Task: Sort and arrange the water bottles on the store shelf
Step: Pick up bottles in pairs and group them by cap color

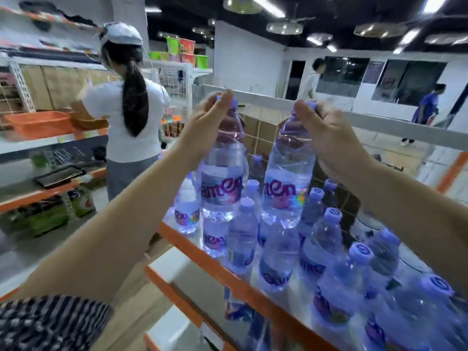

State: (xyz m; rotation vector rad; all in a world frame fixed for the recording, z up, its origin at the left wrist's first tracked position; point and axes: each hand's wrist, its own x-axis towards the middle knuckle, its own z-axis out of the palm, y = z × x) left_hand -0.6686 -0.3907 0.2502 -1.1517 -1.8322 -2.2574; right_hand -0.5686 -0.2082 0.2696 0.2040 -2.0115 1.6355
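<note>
Two large clear water bottles with purple caps and purple lettering hang above the shelf. My left hand (pixel 210 117) grips the left large bottle (pixel 222 178) by its cap and neck. My right hand (pixel 326 130) grips the right large bottle (pixel 288 183) the same way. Both bottles are upright and lifted above several smaller bottles (pixel 243 236) of the same brand. These stand on the white shelf with the orange front edge (pixel 202 252).
A person in a white shirt and cap (pixel 131 110) stands at the left shelving beside an orange basket (pixel 38 122). A white rail (pixel 379 120) crosses behind the bottles. Lower orange-edged shelves (pixel 174 282) lie beneath. Two people stand far back on the right.
</note>
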